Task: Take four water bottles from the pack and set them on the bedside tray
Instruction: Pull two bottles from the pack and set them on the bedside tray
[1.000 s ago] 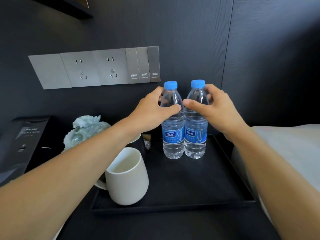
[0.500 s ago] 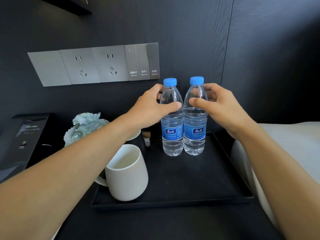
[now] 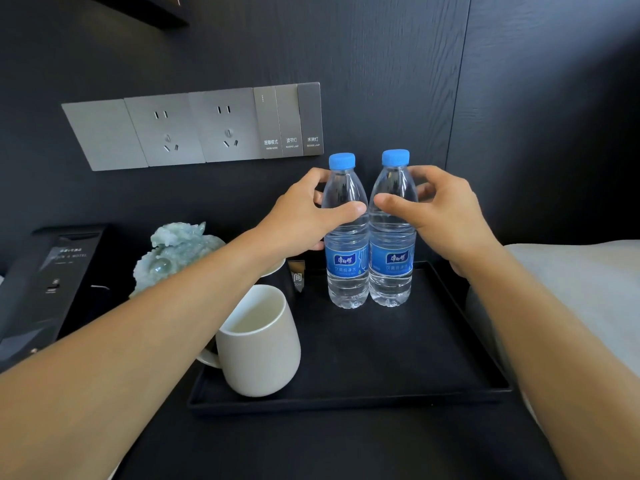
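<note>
Both water bottles (image 3: 347, 258) (image 3: 391, 254) have blue labels with a white logo and "饮用纯净水" underneath. The wall switch panel (image 3: 289, 121) reads "阅读灯" and "床头灯", small English too blurry. A little card (image 3: 297, 279) on the tray shows "间".

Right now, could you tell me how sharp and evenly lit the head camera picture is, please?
In the head view: the bottles and both hands, left hand and right hand, are sharp, labels legible; the wide lens bows the socket panel; daylight brightens the bed at right, while the black tray and wall stay dim; no strong glare.
</note>
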Available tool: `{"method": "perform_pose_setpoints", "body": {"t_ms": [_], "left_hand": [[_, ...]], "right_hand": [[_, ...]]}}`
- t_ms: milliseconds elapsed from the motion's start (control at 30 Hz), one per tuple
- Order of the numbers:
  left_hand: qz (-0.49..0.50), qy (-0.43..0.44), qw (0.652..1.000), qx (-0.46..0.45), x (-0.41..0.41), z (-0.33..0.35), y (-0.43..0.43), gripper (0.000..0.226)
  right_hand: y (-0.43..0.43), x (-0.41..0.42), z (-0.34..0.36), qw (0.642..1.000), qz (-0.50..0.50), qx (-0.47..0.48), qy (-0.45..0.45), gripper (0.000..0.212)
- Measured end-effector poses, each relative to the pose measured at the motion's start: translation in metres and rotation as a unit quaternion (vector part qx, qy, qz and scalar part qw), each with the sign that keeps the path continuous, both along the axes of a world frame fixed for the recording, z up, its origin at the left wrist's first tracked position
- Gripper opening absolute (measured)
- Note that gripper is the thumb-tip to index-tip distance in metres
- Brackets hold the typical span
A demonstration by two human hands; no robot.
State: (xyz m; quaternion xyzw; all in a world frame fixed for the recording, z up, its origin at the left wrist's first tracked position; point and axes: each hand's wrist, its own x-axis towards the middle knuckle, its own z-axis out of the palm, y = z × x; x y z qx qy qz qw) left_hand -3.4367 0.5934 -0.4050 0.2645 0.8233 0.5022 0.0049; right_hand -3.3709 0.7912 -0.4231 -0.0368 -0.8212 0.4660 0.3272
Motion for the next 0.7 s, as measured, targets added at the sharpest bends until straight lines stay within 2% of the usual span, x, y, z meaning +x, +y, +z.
{"method": "perform_pose_setpoints", "body": {"t_ms": [267,700], "left_hand": [[-0.021,-0.003,1.0,-0.007,0.0,0.003,-0.004,0.054],[-0.023,-0.004,1.0,-0.002,0.007,0.003,-0.005,0.055]], "right_hand": [[-0.012,0.003,0.002,0.995,-0.087,0.047,-0.006,0.07],[-0.019,0.006,0.0,0.995,-0.091,0.042,-0.012,0.076]]}}
